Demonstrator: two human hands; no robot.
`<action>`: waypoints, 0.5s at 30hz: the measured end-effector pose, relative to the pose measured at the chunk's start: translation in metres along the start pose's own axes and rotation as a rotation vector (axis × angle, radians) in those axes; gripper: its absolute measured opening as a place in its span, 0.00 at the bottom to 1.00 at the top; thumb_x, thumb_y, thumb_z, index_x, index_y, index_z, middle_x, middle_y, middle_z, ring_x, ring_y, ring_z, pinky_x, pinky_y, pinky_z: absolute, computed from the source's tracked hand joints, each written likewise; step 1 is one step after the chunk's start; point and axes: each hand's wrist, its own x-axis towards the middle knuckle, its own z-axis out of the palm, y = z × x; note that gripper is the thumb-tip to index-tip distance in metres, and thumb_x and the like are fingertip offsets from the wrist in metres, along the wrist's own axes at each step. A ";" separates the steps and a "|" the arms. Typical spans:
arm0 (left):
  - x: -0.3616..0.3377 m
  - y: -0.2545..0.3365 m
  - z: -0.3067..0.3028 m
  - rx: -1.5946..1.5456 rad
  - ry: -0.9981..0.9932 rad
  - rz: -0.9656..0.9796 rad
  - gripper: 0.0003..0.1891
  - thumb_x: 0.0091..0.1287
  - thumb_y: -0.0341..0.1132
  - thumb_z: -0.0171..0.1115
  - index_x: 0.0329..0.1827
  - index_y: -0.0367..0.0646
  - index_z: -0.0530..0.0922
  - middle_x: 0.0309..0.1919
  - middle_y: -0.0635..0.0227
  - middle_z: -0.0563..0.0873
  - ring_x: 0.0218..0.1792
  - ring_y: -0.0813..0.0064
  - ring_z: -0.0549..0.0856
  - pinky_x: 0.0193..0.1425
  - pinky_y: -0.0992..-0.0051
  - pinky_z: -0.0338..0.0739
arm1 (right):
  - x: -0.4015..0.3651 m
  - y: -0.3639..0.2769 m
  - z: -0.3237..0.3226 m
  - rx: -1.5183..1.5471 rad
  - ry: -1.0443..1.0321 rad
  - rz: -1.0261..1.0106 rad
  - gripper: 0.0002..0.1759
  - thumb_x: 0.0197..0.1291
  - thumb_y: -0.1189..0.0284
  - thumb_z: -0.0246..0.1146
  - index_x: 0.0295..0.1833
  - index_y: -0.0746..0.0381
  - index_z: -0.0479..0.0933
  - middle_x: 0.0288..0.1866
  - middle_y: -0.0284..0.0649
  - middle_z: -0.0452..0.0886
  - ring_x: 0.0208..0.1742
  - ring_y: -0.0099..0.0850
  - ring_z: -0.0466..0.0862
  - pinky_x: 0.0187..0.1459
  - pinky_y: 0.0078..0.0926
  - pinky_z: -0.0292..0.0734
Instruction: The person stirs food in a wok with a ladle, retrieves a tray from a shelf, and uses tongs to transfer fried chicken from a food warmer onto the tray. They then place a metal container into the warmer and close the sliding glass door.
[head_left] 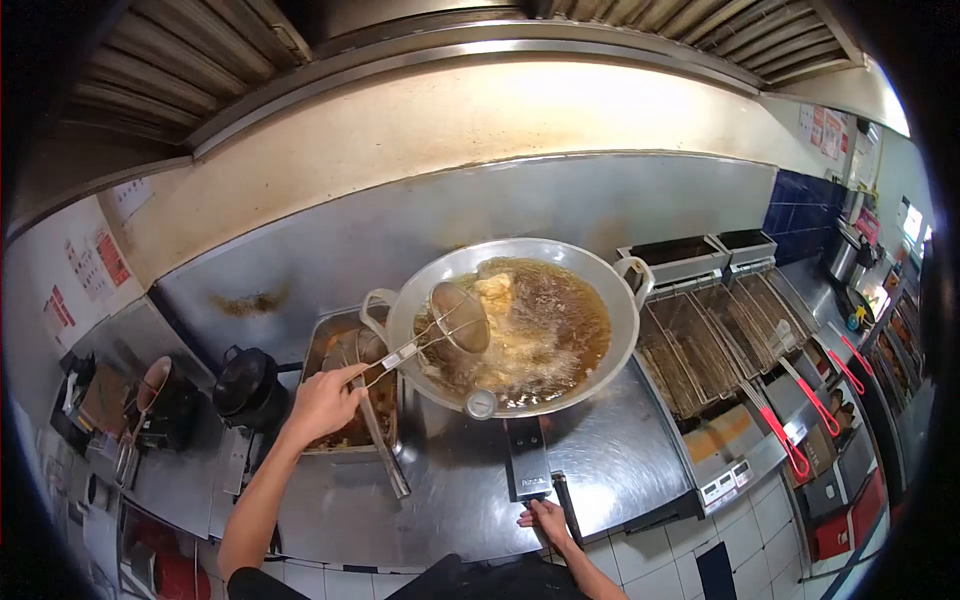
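Note:
My left hand (330,403) is closed around the handle of a wire skimmer (461,318). The skimmer's round mesh hangs tilted over the left part of a large two-handled wok (624,345). Inside the wok, brown oil (575,320) bubbles around pale golden frying food (496,292). A round dial thermometer (481,404) sits at the wok's front rim. Below it, my right hand (545,520) has its fingers curled at the lower end of a dark control box (528,460) on the counter front; what they grip is hidden.
Left of the wok, a metal tray (318,340) holds another strainer (360,360), its handle sticking out forward. A black lidded pot (246,385) stands farther left. Fryer baskets (675,350) with red handles (785,440) are on the right. A hood (480,45) hangs above.

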 end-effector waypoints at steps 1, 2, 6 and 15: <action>-0.008 0.001 -0.011 0.005 -0.027 -0.032 0.19 0.58 0.39 0.60 0.54 0.49 0.78 0.28 0.54 0.83 0.34 0.52 0.82 0.40 0.58 0.75 | -0.002 -0.002 0.000 -0.014 -0.007 0.004 0.18 0.66 0.67 0.53 0.42 0.75 0.69 0.34 0.54 0.79 0.34 0.43 0.84 0.38 0.35 0.84; -0.012 0.007 -0.026 0.002 -0.074 -0.077 0.19 0.58 0.39 0.61 0.53 0.49 0.78 0.29 0.54 0.84 0.35 0.52 0.82 0.41 0.59 0.75 | -0.003 -0.003 0.000 -0.012 -0.020 -0.014 0.18 0.66 0.66 0.54 0.43 0.75 0.69 0.35 0.54 0.80 0.34 0.43 0.84 0.39 0.35 0.83; -0.006 -0.005 -0.034 0.168 -0.016 0.027 0.21 0.57 0.38 0.59 0.55 0.47 0.78 0.26 0.54 0.83 0.32 0.55 0.83 0.42 0.62 0.77 | -0.005 -0.007 0.001 -0.008 -0.037 -0.003 0.19 0.66 0.64 0.54 0.43 0.75 0.69 0.36 0.54 0.80 0.35 0.43 0.84 0.40 0.36 0.83; 0.078 -0.009 0.010 0.161 -0.184 0.049 0.21 0.58 0.41 0.59 0.55 0.45 0.77 0.42 0.54 0.84 0.48 0.55 0.81 0.54 0.61 0.74 | -0.006 -0.009 0.002 -0.027 -0.019 0.030 0.18 0.67 0.65 0.53 0.43 0.74 0.70 0.36 0.53 0.80 0.35 0.41 0.84 0.40 0.36 0.83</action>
